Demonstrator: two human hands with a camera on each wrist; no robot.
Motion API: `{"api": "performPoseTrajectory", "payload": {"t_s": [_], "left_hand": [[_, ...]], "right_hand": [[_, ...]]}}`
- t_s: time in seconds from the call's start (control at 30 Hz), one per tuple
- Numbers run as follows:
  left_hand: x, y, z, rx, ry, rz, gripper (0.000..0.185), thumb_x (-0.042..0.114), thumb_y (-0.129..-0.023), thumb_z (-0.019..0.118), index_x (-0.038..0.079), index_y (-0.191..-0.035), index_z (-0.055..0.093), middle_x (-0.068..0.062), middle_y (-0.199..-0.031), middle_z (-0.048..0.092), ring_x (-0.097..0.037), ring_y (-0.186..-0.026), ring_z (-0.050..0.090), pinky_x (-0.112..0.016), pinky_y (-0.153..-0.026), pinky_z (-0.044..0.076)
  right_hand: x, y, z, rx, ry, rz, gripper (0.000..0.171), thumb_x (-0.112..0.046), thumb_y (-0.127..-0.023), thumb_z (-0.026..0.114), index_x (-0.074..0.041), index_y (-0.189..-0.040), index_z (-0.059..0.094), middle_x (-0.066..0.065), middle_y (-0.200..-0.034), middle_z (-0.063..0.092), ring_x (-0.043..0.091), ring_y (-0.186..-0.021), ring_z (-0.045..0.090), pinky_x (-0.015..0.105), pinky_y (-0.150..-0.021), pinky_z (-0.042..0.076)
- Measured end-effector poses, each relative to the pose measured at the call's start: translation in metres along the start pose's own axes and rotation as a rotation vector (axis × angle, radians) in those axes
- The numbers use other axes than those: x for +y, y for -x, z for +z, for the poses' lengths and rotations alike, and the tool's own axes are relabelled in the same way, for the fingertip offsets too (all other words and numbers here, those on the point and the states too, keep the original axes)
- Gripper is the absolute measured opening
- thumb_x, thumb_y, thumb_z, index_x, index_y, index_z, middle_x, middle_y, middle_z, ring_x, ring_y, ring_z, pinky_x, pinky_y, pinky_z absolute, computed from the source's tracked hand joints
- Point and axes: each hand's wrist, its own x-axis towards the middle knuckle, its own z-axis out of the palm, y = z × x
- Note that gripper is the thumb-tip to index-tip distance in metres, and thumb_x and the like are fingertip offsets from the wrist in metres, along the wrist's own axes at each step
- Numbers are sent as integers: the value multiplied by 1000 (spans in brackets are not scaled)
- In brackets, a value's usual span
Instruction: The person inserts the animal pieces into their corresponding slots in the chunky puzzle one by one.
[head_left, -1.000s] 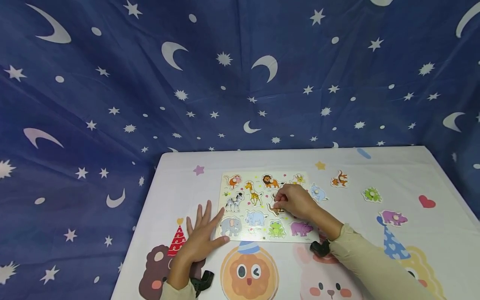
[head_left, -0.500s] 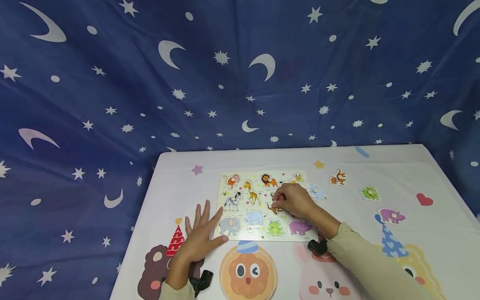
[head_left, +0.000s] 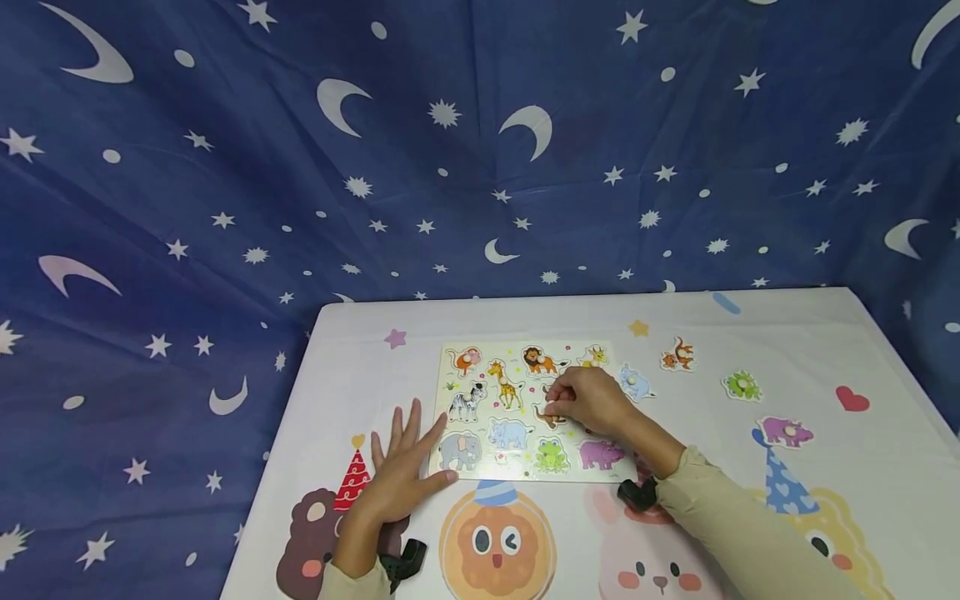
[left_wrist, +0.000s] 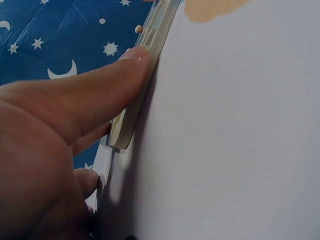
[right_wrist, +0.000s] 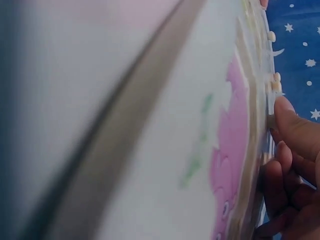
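Note:
A flat animal puzzle board (head_left: 483, 472) lies on the table, and my left hand (head_left: 401, 479) rests at its left end with fingers spread. In the left wrist view, the thumb (left_wrist: 107, 90) presses on the board's edge. My right hand (head_left: 592, 400) is over the right half of the board, its thumb and fingertips pinching a brown animal puzzle piece (head_left: 551, 419) that they partly cover. The piece lies at a brown animal shape on the board. In the right wrist view, the fingers (right_wrist: 297, 130) close on something small at the board's surface.
Loose pieces lie right of the board: a blue animal (head_left: 636, 383) by its edge, an orange animal (head_left: 678, 356), a green one (head_left: 742, 386) and a purple hippo (head_left: 785, 432). The white tablecloth (head_left: 360, 367) has printed cartoons. A blue starry curtain (head_left: 420, 150) hangs behind.
The view shifts slightly. Both hands stay in nearly the same place, the right one still pinching the brown puzzle piece on the board.

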Motion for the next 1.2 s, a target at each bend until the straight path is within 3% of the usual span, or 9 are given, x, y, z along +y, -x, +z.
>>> {"api": "performPoseTrajectory", "payload": {"t_s": [0.23, 0.43, 0.67, 0.9, 1.07, 1.2], "left_hand": [[1, 0, 0, 2, 1, 1, 86, 46, -89, 74, 26, -161, 32, -13, -172, -6, -42, -157, -17, -74, -114, -20], [2, 0, 1, -1, 10, -1, 85, 45, -89, 74, 26, -161, 32, -13, -173, -5, -41, -157, -18, -73, -114, -19], [2, 0, 0, 9, 13, -2, 85, 44, -89, 75, 25, -161, 33, -13, -173, -4, -42, -157, -17, -73, -114, -19], [2, 1, 0, 8, 14, -10, 85, 43, -88, 76, 26, -161, 34, -13, -173, -3, -41, -157, -17, -72, -115, -19], [3, 0, 0, 9, 19, -6, 86, 43, -88, 76, 25, -160, 35, -14, -173, -2, -42, -157, -17, -73, -114, -19], [3, 1, -1, 8, 17, -6, 86, 44, -88, 76, 25, -160, 35, -14, -173, -3, -42, -157, -17, -73, -114, -19]], "right_hand": [[5, 5, -11, -5, -161, -12, 9, -27, -88, 81, -21, -93, 79, -8, -81, 66, 10, -70, 56, 24, -63, 48], [13, 13, -38, 58, -269, 44, 16, -32, -93, 76, -20, -103, 79, -4, -93, 71, 15, -83, 61, 29, -71, 52], [26, 26, -71, 163, -227, 106, 28, -37, -95, 73, -15, -110, 78, 1, -102, 75, 18, -92, 63, 30, -72, 51], [47, 45, -94, 256, -186, 205, 34, -44, -96, 69, -14, -110, 76, 7, -106, 72, 18, -88, 59, 24, -67, 50], [67, 54, -103, 354, -139, 259, 38, -46, -96, 69, -14, -113, 75, 8, -100, 75, 8, -82, 61, 20, -67, 48], [84, 57, -108, 386, -120, 309, 42, -49, -96, 67, -13, -117, 74, 8, -95, 75, 8, -79, 62, 21, -66, 47]]}}
